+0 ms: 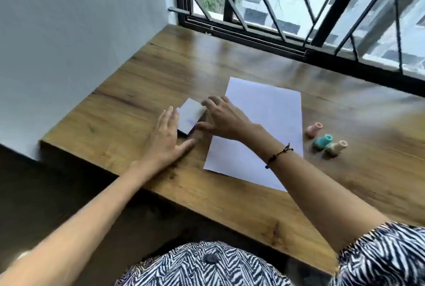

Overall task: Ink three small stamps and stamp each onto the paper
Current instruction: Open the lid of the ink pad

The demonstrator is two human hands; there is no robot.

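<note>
The ink pad lies on the desk just left of the paper, long axis running away from the person. The right hand grips its lid, probably to open it; the left hand rests flat, unclenched, steadying alongside. Three stamps lie toppled right of the paper, untouched.

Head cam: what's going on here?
A person at a wooden table has both hands on a small ink pad case left of the paper. The right hand grips its lid edge, apparently opening it; the left hand lies flat beside it. The paper looks blank. Three small stamps lie untouched to the paper's right.
</note>
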